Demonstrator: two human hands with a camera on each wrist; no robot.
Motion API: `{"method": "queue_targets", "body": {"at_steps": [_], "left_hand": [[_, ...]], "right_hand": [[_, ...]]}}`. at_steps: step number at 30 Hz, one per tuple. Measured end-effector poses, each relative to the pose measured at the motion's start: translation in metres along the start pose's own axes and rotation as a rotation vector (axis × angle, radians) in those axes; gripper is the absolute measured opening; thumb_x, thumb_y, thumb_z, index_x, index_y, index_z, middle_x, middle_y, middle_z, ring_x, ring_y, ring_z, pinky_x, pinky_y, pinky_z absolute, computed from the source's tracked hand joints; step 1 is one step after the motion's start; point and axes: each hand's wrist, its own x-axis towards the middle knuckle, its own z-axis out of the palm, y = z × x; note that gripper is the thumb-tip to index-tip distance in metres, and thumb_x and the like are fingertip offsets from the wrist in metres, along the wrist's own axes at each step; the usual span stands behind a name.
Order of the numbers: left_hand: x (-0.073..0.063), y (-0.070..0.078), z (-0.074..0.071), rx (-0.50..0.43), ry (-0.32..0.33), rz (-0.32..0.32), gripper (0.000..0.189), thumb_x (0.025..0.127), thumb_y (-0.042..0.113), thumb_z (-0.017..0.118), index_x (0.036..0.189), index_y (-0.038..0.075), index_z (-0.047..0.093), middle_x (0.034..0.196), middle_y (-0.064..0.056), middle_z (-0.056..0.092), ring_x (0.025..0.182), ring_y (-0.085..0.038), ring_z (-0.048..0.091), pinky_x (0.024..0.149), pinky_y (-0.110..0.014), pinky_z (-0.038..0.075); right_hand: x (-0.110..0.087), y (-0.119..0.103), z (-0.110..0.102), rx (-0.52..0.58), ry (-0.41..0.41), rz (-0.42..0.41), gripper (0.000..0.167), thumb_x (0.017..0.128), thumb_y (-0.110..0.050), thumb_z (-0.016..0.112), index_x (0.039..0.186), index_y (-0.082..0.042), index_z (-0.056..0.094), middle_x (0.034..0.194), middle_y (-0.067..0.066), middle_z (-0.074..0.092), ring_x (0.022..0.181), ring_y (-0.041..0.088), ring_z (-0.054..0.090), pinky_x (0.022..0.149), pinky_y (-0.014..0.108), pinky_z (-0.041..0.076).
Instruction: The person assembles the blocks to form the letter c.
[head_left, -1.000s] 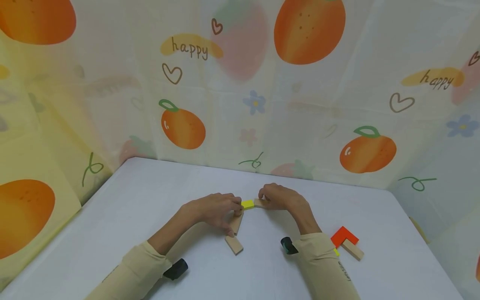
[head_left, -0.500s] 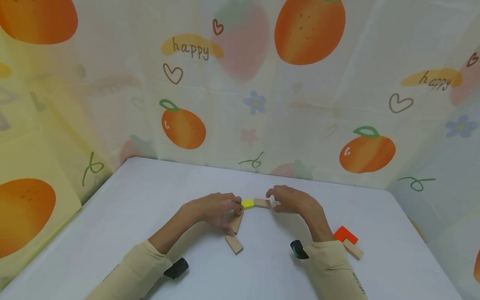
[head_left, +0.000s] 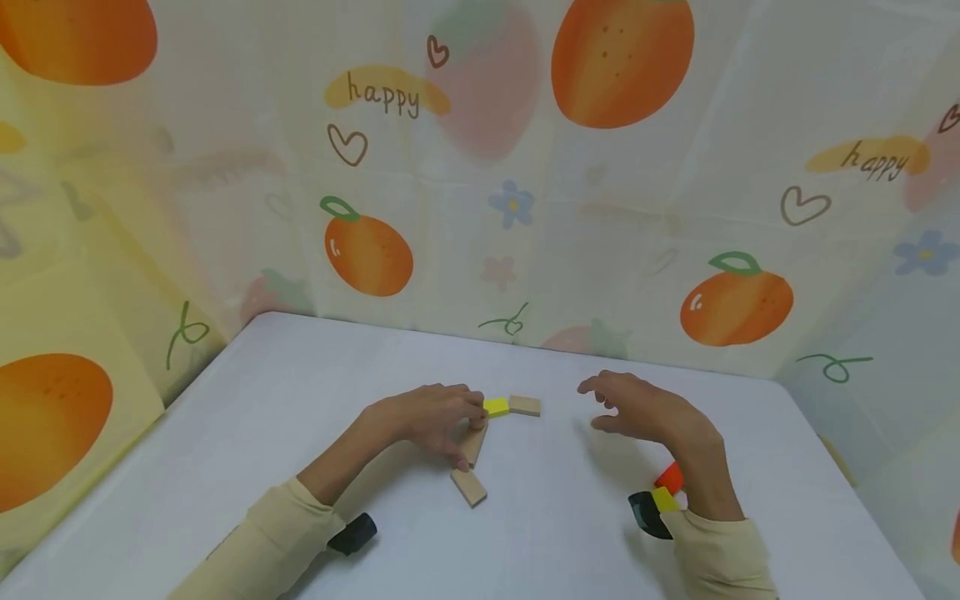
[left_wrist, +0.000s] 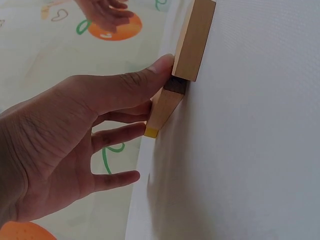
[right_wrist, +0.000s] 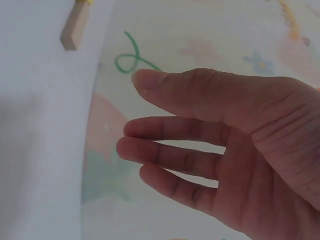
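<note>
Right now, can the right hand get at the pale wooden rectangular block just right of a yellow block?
Probably yes: the right hand holds nothing, and only white tabletop shows between it and the wooden block.

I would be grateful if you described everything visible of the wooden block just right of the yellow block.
The wooden block is a small, pale tan oblong with flat faces and straight edges, apparently bare wood. It lies flat on the white table, its length running roughly left to right. Its left end meets or nearly meets the yellow block. The right hand is apart from it; the left hand does not reach it.
</note>
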Motion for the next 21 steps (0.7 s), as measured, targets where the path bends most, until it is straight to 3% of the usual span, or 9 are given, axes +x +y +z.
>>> {"method": "queue_targets", "body": {"at_steps": [5, 14, 21], "left_hand": [[0.002, 0.001, 0.001, 0.018, -0.004, -0.008, 0.062, 0.082, 0.058, 0.084, 0.129, 0.019, 0.072, 0.117, 0.007, 0.063, 0.113, -0.011, 0.056, 0.096, -0.032, 0.055], [0.003, 0.001, 0.001, 0.031, 0.005, -0.013, 0.072, 0.079, 0.063, 0.084, 0.133, 0.018, 0.071, 0.122, 0.004, 0.064, 0.113, -0.012, 0.057, 0.095, -0.033, 0.055], [0.003, 0.002, 0.001, 0.029, 0.003, -0.015, 0.071, 0.079, 0.062, 0.085, 0.133, 0.018, 0.071, 0.125, 0.004, 0.064, 0.114, -0.013, 0.056, 0.096, -0.034, 0.055]], "right_hand": [[-0.022, 0.014, -0.013, 0.003, 0.017, 0.024, 0.045, 0.093, -0.018, 0.078, 0.133, -0.006, 0.063, 0.117, 0.011, 0.07, 0.109, 0.031, 0.066, 0.092, 0.047, 0.06], [-0.051, 0.054, -0.02, 0.033, 0.024, 0.172, 0.044, 0.092, -0.015, 0.079, 0.13, 0.001, 0.063, 0.118, 0.021, 0.068, 0.106, 0.035, 0.065, 0.086, 0.047, 0.063], [-0.057, 0.081, -0.007, 0.094, -0.147, 0.395, 0.049, 0.091, -0.018, 0.078, 0.134, -0.002, 0.059, 0.116, 0.018, 0.067, 0.1, 0.03, 0.062, 0.085, 0.053, 0.058]]}}
